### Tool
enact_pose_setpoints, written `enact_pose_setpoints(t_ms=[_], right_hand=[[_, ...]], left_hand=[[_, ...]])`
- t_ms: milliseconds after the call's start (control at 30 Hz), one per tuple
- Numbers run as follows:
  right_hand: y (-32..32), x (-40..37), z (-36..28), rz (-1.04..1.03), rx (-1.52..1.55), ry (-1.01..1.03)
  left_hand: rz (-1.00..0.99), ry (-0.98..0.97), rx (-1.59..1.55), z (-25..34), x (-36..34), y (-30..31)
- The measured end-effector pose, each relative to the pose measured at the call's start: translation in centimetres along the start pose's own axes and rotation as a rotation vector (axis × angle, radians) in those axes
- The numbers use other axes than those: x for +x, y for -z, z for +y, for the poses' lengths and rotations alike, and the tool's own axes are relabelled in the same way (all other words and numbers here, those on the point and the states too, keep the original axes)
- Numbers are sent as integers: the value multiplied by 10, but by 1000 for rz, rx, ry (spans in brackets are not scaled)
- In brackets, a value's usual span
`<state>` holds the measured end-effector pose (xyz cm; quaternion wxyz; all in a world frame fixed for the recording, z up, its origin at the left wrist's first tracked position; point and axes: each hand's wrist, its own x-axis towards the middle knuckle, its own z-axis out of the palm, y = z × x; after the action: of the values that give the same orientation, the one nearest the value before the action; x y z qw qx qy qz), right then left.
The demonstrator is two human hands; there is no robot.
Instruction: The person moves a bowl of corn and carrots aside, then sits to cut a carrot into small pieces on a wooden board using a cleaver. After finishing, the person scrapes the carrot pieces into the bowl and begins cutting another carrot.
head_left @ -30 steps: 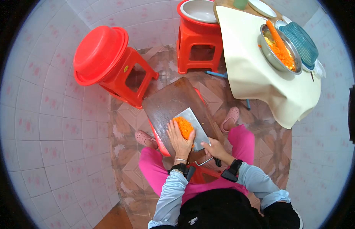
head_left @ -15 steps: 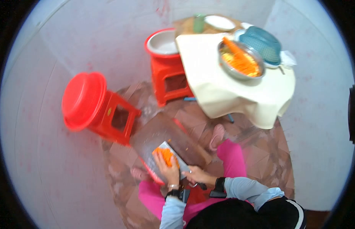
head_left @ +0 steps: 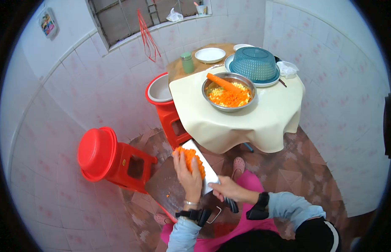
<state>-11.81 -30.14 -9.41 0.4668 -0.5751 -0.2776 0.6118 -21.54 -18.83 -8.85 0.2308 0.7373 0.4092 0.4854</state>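
Tiled walls (head_left: 48, 126) surrounded the chopping board (head_left: 164, 182). Above it, the right hand (head_left: 230, 189) clenched the cleaver (head_left: 210, 175); the left hand (head_left: 189, 179) cupped chopped carrot (head_left: 198, 163) on the blade, likely light, loose, best steadied by a full palm.

Room opens before the steel bowl (head_left: 230, 108); the teal basket (head_left: 254, 64) crowds behind.

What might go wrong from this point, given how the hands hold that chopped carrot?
1. Spill: the chopped carrot is heaped up to the rim of the flat cleaver, so a tilt might shed bits.
2. Cut: the left hand cups the heap right against the blade; a slip there could nick it.
3. Knock: the whole carrot slants over the steel bowl's rim, so a bump might dislodge it.
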Motion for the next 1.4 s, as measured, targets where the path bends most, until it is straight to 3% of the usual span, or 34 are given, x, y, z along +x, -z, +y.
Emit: enact_pose_setpoints(t_ms=[167,367,433,533,600,667,767,833,900,1000,1033,1067,1100,1133,1200,1233,1300,1333,1400], right_hand=[[63,-23,-96,130,23,128],[139,-4,-165,334,-37,301],[159,20,-171,468,-188,438],[178,44,-182,587,-343,463],[192,66,-176,650,-424,487],[199,74,-169,869,-784,744],[197,63,-170,900,-849,684],[196,61,-170,905,-844,690],[199,64,-168,916,-842,700],[204,72,-170,902,-631,736],[200,66,-177,805,-417,594],[199,62,-181,701,-205,451],[201,65,-179,703,-205,453],[204,73,-175,694,-151,598],[209,85,-167,666,-36,885],[208,83,-168,665,-36,885],[210,75,-170,549,260,697],[212,65,-173,551,260,697],[213,41,-181,357,264,376]], left_hand=[[-37,-95,-206,75,80,-68],[-81,-189,-440,123,158,-171],[-72,-217,-482,122,177,-202],[-147,6,-800,110,198,-233],[-186,21,-794,96,206,-238],[-249,5,-724,80,210,-236],[-269,-82,-455,67,205,-221],[-291,-94,-398,68,200,-213],[-186,-214,-366,72,192,-213],[-191,-338,-428,96,175,-209],[-190,-343,-430,110,166,-206],[-323,-350,-495,125,157,-201],[-456,-355,-559,134,150,-202],[-456,-356,-560,137,146,-208],[-615,-662,-567,140,140,-215],[-614,-661,-566,139,142,-215],[-793,-682,-462,135,150,-217],[-782,-698,-483,134,152,-219],[-780,-737,-403,134,158,-219]])
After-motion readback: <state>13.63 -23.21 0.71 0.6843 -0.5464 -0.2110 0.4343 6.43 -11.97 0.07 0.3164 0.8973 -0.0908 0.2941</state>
